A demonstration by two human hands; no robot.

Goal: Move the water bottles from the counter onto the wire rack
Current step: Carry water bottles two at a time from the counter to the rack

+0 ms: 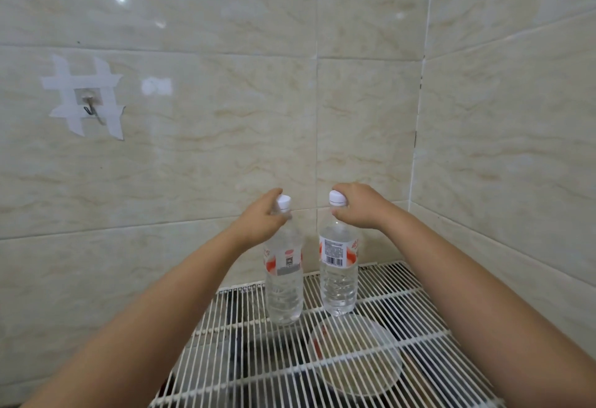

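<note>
Two clear water bottles with white caps and red-and-white labels stand upright on the white wire rack (pixel 403 298) near the tiled back wall. My left hand (pixel 261 217) grips the neck of the left bottle (pixel 283 291) just under its cap. My right hand (pixel 361 206) is closed around the neck and cap of the right bottle (pixel 338 282). Both bottle bases rest on the rack wires, about a hand's width apart.
Under the rack lies a round glass lid or bowl (pixel 354 356) over a dark surface. Tiled walls meet in a corner at the right. A metal hook (pixel 88 107) held by crossed white tape is fixed on the wall at the left.
</note>
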